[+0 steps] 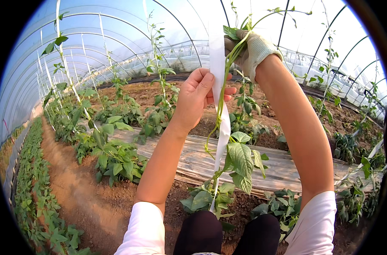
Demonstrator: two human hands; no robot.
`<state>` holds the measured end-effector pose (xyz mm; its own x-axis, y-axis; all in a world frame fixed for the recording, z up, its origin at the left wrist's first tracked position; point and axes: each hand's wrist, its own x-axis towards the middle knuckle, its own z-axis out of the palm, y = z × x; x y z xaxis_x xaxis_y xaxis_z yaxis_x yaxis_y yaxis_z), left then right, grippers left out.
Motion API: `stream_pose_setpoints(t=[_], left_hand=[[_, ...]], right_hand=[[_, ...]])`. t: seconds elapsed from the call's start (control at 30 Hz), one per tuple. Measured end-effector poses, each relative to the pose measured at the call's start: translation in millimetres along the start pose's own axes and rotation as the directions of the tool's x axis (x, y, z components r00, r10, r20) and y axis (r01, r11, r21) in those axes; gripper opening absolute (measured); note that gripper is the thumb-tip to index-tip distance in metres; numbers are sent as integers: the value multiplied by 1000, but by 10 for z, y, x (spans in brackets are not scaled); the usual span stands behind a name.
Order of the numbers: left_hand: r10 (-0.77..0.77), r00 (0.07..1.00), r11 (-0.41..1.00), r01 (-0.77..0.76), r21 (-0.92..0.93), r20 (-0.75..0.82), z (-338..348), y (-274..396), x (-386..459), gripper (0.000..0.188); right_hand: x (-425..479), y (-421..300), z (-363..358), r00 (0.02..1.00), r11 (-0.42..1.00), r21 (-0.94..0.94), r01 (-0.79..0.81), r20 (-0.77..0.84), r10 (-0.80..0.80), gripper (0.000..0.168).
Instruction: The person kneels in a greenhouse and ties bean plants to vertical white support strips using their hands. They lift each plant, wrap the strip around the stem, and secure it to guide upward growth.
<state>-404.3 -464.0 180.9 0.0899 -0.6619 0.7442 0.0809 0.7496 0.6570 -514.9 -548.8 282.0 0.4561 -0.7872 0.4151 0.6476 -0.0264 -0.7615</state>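
A flat white plastic strap [216, 54] runs upward from a leafy climbing plant [241, 156] in front of my knees. My bare left hand [198, 92] pinches the strap between thumb and fingers, with some fingers extended behind it. Higher up and to the right, my right hand [249, 51], in a pale knitted work glove, is closed around several green vine stems [233, 54]. Those stems run down close beside the strap and partly across it lower down. A thin vine tip arches out above the glove to the right. Some gloved fingers are hidden behind the stems and leaves.
Pale plastic mulch film [193, 153] covers the bed ahead. More vines climb white straps [67, 71] at left. A bare soil path [69, 178] runs beside a low green crop row [37, 191]. Hoops of the plastic tunnel [180, 24] arch overhead.
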Motion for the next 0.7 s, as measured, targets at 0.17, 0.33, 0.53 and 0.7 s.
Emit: stream_pose_setpoints(t=[0.17,0.33,0.53,0.7], left_hand=[[73,997,960,-66,270,-13,278,103,2,62],[-140,990,990,140,-28,15,171,181,141,45],[-93,995,992,95,-84,27,80,143,160,29],[-111,992,992,107,-59,-66,128,154,192,19]], right_hand=[[357,-54,16,966,918,-386,-96,187,179,20],[398,-142,117,833,793,-609,3,441,335,35],[201,-400,-138,646,722,-685,93,594,479,44],[193,-492,-368,586,586,-783,211,581,565,52]])
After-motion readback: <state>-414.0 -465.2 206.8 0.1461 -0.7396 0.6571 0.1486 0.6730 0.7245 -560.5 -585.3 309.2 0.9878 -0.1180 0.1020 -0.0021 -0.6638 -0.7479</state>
